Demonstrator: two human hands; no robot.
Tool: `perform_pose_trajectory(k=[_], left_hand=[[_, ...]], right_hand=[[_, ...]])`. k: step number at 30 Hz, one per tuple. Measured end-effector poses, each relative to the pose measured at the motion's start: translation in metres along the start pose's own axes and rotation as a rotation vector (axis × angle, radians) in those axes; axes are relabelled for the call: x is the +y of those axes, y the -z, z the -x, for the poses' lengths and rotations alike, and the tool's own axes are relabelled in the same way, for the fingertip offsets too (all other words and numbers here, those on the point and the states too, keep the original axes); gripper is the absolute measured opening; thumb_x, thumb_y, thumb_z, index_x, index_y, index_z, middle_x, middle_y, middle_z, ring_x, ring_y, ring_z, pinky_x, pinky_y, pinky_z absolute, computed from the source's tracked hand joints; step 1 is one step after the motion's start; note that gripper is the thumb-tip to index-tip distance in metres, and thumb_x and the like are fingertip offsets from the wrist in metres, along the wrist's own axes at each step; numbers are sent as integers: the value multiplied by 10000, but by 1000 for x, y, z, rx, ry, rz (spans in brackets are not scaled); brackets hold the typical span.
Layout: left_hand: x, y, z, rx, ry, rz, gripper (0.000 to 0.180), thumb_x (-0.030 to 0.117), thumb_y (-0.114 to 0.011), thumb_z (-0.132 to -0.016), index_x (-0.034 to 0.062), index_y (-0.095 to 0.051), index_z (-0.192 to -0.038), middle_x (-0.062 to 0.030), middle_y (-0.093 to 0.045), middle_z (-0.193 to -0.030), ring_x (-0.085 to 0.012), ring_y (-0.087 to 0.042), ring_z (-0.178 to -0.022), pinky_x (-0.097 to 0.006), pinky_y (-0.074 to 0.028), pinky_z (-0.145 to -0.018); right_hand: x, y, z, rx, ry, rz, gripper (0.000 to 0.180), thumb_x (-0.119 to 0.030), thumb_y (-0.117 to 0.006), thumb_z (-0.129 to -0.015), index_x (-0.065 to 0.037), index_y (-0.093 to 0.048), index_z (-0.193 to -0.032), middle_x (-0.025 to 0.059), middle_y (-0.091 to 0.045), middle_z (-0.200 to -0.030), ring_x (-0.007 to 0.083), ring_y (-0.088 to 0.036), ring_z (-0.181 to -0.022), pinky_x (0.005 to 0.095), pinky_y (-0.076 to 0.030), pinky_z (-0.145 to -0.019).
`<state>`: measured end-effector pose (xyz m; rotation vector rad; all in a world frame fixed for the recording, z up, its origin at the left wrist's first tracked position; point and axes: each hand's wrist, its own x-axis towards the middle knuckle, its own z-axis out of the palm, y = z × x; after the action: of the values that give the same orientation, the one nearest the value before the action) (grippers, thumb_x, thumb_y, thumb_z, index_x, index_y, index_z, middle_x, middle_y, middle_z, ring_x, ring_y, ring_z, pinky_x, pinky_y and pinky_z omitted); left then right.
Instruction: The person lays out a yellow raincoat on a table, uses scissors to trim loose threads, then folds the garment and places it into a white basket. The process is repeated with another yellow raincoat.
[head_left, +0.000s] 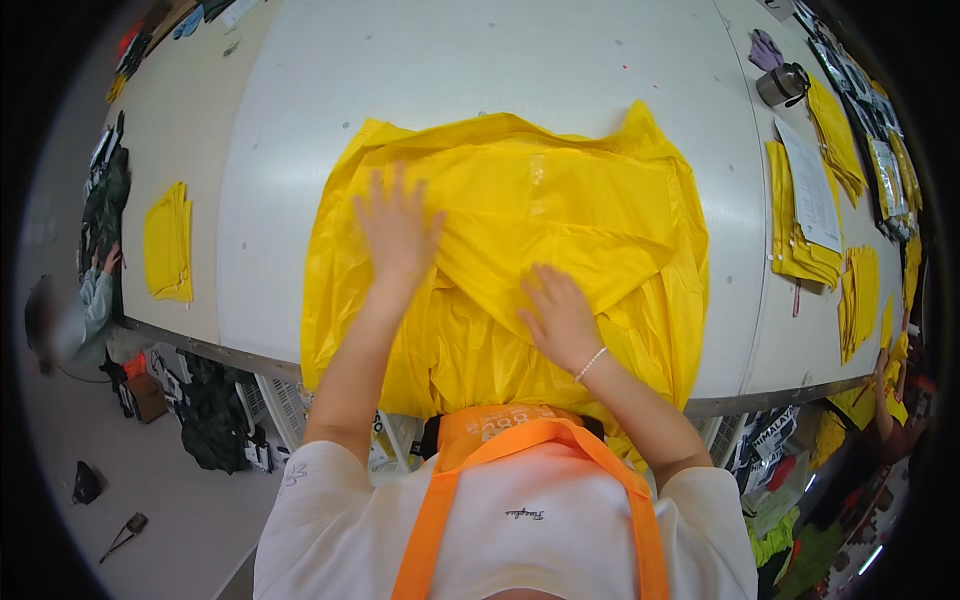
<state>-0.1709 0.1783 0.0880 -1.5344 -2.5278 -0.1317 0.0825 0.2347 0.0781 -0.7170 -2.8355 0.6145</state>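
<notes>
A large yellow garment of thin, shiny fabric [500, 180] is spread in front of me, its near side hanging over the table's front edge. Folds and creases run across its middle, and a clear strip shows near its far centre. My left hand [397, 228] is over the garment's left part with fingers spread, slightly blurred. Lower and to the right, my right hand [560, 315] rests on the folded layer, fingers loosely apart. A beaded bracelet circles the right wrist. Neither hand grips anything.
Folded yellow pieces [168, 243] lie at the table's left. On the right are yellow stacks [858, 300], a paper sheet [808, 185] and a metal bottle [783, 84]. Other people work at both sides; one person's hand [112, 258] touches dark garments. Bags and crates sit under the table.
</notes>
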Motion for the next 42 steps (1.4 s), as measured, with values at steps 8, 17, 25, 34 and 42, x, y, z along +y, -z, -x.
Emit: perform_pose_trajectory(k=[8, 17, 25, 34, 42], left_hand=[[43, -49, 46, -149, -120, 319, 569, 393, -599, -824, 131, -459, -1309, -146, -276, -1451, -365, -226, -1339, -575, -187, -1044], [-6, -43, 37, -139, 979, 1441, 311, 154, -589, -884, -30, -547, -1131, -107, -584, -1090, -168, -548, -965, -281, -447, -819], [37, -2, -5, 204, 134, 1011, 298, 28, -601, -792, 43, -621, -1090, -47, -588, -747, -134, -561, -618, -276, -469, -564], [85, -67, 15, -176, -226, 650, 306, 207, -603, -822, 180, -633, -1126, -55, -540, -766, -247, -569, -632, -346, -471, -553], [85, -79, 8, -359, -107, 737, 272, 234, -580, -860, 155, -649, -1111, -70, -554, -761, -253, -567, -679, -350, -461, -589]], right_hand=[[48, -24, -28, -59, -108, -344, 455, -292, -583, -855, -90, -489, -1252, 144, -361, -1405, 351, -286, -1311, 462, -242, -1069], [142, 18, -2, 804, -978, -1270, 580, -71, -669, -804, 47, -386, -1297, 145, -479, -1265, 233, -476, -1146, 303, -381, -981], [54, 30, -58, 188, -209, -490, 587, 18, -624, -706, -113, -501, -1265, 64, -551, -906, 211, -572, -778, 326, -487, -678], [41, 30, -12, -80, 228, -123, 538, -252, -683, -745, -72, -519, -1224, 105, -574, -1050, 296, -539, -982, 400, -415, -896], [61, -12, -21, -222, 42, -113, 375, -307, -655, -786, -88, -601, -1086, 84, -621, -1082, 286, -583, -965, 398, -451, -829]])
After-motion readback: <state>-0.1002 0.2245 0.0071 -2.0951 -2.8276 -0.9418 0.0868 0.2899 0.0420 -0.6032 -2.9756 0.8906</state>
